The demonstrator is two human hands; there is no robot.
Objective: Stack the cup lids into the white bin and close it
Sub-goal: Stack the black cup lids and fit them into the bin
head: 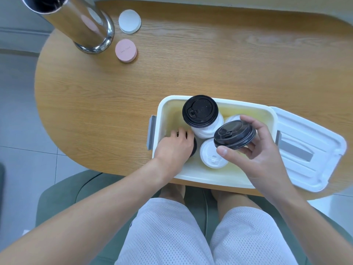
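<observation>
The white bin (pixel 168 104) stands open at the table's near edge. Inside it a tall stack of white lids carries a black lid (pixel 200 110) on top, and a white lid (pixel 212 155) lies near the front. My right hand (pixel 256 155) holds a small stack of black lids (pixel 234 134) tilted above the bin's right half. My left hand (pixel 174 148) reaches down into the bin's left side, fingers over a black lid (pixel 194 148) that is mostly hidden beneath it. The bin's white cover (pixel 309 146) lies flat to the right of the bin.
A metal cylinder (pixel 76 22) stands at the wooden table's (pixel 191 60) far left. A white round coaster (pixel 129 21) and a pink one (pixel 126 51) lie beside it. The green chair (pixel 63 196) and my knees are below the table edge.
</observation>
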